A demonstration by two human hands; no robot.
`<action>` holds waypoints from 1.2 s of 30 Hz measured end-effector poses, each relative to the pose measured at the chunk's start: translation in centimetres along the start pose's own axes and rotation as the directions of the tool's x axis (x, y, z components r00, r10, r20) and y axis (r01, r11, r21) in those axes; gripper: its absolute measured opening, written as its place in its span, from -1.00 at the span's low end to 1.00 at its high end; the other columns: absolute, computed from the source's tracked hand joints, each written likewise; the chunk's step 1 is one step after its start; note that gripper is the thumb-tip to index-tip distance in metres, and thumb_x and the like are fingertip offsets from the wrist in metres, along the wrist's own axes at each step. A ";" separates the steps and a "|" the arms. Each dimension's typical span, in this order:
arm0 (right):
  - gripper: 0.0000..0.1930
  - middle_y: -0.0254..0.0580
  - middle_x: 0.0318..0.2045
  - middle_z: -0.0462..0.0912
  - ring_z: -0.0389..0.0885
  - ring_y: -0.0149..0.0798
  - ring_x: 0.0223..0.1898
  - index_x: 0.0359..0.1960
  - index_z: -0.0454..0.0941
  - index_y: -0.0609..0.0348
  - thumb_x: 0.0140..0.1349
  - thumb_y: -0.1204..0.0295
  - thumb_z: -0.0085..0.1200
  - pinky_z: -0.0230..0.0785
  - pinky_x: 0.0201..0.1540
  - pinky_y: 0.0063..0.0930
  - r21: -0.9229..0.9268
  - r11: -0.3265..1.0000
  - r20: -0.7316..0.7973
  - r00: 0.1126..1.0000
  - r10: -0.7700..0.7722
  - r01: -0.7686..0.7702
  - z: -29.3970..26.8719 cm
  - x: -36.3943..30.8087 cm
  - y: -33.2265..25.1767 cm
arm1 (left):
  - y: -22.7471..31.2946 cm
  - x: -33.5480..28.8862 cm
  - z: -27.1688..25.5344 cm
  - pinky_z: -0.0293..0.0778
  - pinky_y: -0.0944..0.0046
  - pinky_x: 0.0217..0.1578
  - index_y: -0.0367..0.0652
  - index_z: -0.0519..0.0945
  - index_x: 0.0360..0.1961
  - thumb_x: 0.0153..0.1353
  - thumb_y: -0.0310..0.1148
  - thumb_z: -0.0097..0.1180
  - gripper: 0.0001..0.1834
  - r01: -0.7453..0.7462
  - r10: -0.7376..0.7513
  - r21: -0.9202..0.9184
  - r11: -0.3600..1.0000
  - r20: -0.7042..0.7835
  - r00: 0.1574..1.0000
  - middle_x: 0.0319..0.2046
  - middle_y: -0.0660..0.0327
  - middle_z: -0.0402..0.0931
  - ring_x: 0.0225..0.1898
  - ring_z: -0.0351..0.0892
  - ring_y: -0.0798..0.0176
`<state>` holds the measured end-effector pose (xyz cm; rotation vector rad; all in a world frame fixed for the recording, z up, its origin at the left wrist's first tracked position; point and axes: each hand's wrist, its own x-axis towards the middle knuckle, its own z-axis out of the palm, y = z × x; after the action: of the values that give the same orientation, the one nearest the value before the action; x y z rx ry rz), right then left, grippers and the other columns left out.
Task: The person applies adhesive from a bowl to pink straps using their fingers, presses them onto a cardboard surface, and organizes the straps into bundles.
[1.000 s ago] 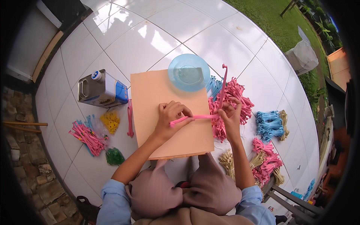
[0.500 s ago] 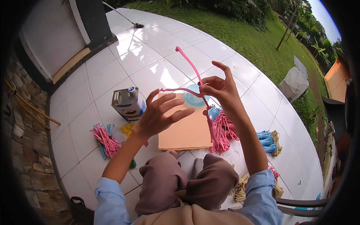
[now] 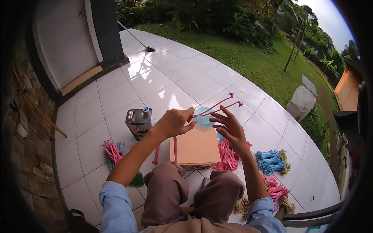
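Observation:
Pinched in my left hand [image 3: 175, 122], closed above the box, are thin pink cords [image 3: 210, 111] with knobbed ends. Two of their ends stick out to the right, and two more pink lengths hang below the hand. Beside the outstretched ends is my right hand [image 3: 230, 126], its fingers spread apart; whether a fingertip touches a cord I cannot tell. Beneath both hands stands a cardboard box [image 3: 194, 149] with a flat top. A translucent light blue bowl [image 3: 206, 119] shows behind the cords at the box's far edge.
A metal can [image 3: 139, 125] with a blue cap stands left of the box. Pink cord bundles [image 3: 226, 156] lie to its right, with blue bundles [image 3: 270, 161] farther right. More pink cords [image 3: 112, 152] lie at left. A broom head [image 3: 149, 49] rests on the far tiles.
The cords have gone from my right hand into my left, which has closed and moved right. My right hand has opened and lowered. The view has tilted slightly upward.

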<state>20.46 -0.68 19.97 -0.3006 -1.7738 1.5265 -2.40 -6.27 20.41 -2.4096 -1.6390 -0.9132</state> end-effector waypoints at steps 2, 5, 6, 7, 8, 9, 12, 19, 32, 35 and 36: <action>-0.39 0.04 0.13 0.38 0.42 -0.17 0.11 0.31 0.00 0.26 0.25 0.61 -0.07 0.33 0.12 -0.32 0.031 0.999 -0.050 0.999 -0.021 0.023 0.1 -0.7 -0.2 | 0.4 -0.7 0.9 0.47 0.11 -0.51 -0.23 0.35 -0.38 0.13 -0.29 0.10 -0.75 0.032 -0.034 0.038 0.999 0.053 0.998 -0.65 0.05 0.50 -0.57 0.56 -0.03; -0.47 0.00 -0.04 0.52 0.53 -0.25 -0.06 0.26 0.09 0.28 0.25 0.64 -0.12 0.41 -0.03 -0.44 0.035 0.994 -0.219 0.972 -0.089 0.099 0.6 -1.4 -0.7 | 3.1 -0.9 0.6 0.42 -0.02 -0.49 -0.24 0.29 -0.28 0.19 -0.30 -0.02 -0.77 0.234 -0.235 0.028 0.972 0.147 0.961 -0.66 -0.06 0.47 -0.53 0.53 -0.17; -0.47 0.00 -0.04 0.52 0.53 -0.25 -0.06 0.26 0.09 0.28 0.25 0.64 -0.12 0.41 -0.03 -0.44 0.031 0.995 -0.231 0.969 -0.086 0.096 0.5 -1.7 -0.6 | 3.6 -0.9 0.8 0.42 -0.02 -0.49 -0.24 0.29 -0.28 0.19 -0.30 -0.02 -0.77 0.225 -0.226 0.021 0.974 0.155 0.962 -0.66 -0.06 0.47 -0.53 0.53 -0.17; -0.54 -0.03 -0.11 0.54 0.53 -0.29 -0.14 0.19 0.17 0.29 0.24 0.63 -0.11 0.40 -0.10 -0.48 0.000 0.994 -0.393 0.914 -0.103 0.112 0.3 -2.1 -0.3 | 4.0 -1.0 1.1 0.40 -0.03 -0.49 -0.25 0.29 -0.28 0.21 -0.29 -0.07 -0.77 0.268 -0.257 -0.060 0.961 0.151 0.954 -0.66 -0.09 0.46 -0.53 0.52 -0.19; -0.61 -0.06 -0.18 0.55 0.54 -0.34 -0.21 0.12 0.24 0.29 0.24 0.63 -0.10 0.40 -0.16 -0.52 -0.029 0.992 -0.539 0.834 -0.122 0.126 0.2 -2.4 0.3 | 4.3 -1.0 1.1 0.38 -0.05 -0.49 -0.25 0.28 -0.28 0.24 -0.28 -0.11 -0.77 0.313 -0.293 -0.135 0.940 0.149 0.945 -0.66 -0.11 0.45 -0.53 0.51 -0.20; -0.66 -0.10 -0.23 0.52 0.48 -0.39 -0.25 0.05 0.24 0.26 0.24 0.57 -0.05 0.35 -0.17 -0.51 -0.008 0.979 -0.682 0.715 -0.156 0.206 0.6 -2.7 1.1 | 4.8 -0.7 1.1 0.35 -0.05 -0.48 -0.27 0.29 -0.30 0.30 -0.24 -0.22 -0.74 0.384 -0.348 -0.265 0.885 0.173 0.921 -0.69 -0.11 0.41 -0.55 0.50 -0.20; -0.54 -0.04 -0.08 0.48 0.46 -0.31 -0.09 0.14 0.11 0.23 0.24 0.52 -0.01 0.31 -0.02 -0.43 0.206 0.959 -0.648 0.761 -0.017 0.197 2.3 -3.2 1.8 | 5.7 -0.6 1.6 0.36 0.00 -0.49 -0.28 0.31 -0.34 0.34 -0.19 -0.31 -0.67 0.405 -0.371 -0.376 0.834 0.161 0.914 -0.72 -0.06 0.37 -0.61 0.47 -0.15; -0.23 0.06 0.22 0.14 0.24 -0.12 0.23 0.31 -0.21 0.16 0.18 0.55 0.07 0.16 0.21 -0.31 0.201 0.960 -0.671 0.741 -0.012 0.197 3.3 -1.3 0.4 | 6.6 -1.6 2.7 0.32 0.08 -0.48 -0.25 0.39 -0.39 0.38 -0.21 -0.39 -0.62 0.440 -0.384 -0.515 0.736 0.217 0.897 -0.68 0.02 0.39 -0.60 0.45 -0.04; -0.30 0.22 0.08 0.39 0.51 0.00 0.04 0.31 -0.19 0.09 0.23 0.62 -0.04 0.41 0.09 -0.25 0.109 0.963 -0.663 0.740 -0.113 0.245 2.8 -0.1 -0.6 | 9.0 -2.2 6.9 0.33 0.25 -0.47 -0.13 0.22 0.16 0.37 -0.33 -0.29 -0.64 0.349 -0.335 -0.619 0.703 0.144 0.931 -0.56 0.19 0.34 -0.60 0.38 0.26; -0.32 0.24 0.09 0.37 0.50 0.01 0.05 0.31 -0.17 0.12 0.24 0.62 -0.05 0.40 0.11 -0.23 0.077 0.964 -0.676 0.724 -0.136 0.254 2.3 0.0 -0.5 | 9.6 -2.2 6.7 0.30 0.20 -0.51 -0.14 0.28 0.09 0.37 -0.32 -0.28 -0.69 0.418 -0.385 -0.515 0.749 0.176 0.906 -0.63 0.17 0.28 -0.63 0.34 0.20; -0.32 0.24 0.08 0.39 0.50 0.01 0.05 0.31 -0.17 0.13 0.24 0.61 -0.04 0.40 0.11 -0.23 0.088 0.963 -0.674 0.727 -0.130 0.254 2.3 0.0 -0.6 | 9.5 -2.4 7.1 0.28 0.21 -0.54 -0.14 0.31 0.04 0.37 -0.32 -0.27 -0.72 0.395 -0.386 -0.498 0.772 0.126 0.914 -0.66 0.18 0.27 -0.65 0.32 0.23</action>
<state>19.08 -2.53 20.58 -0.4857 -1.0538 1.2005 8.28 -9.48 15.76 -2.3988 -2.1920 -1.5869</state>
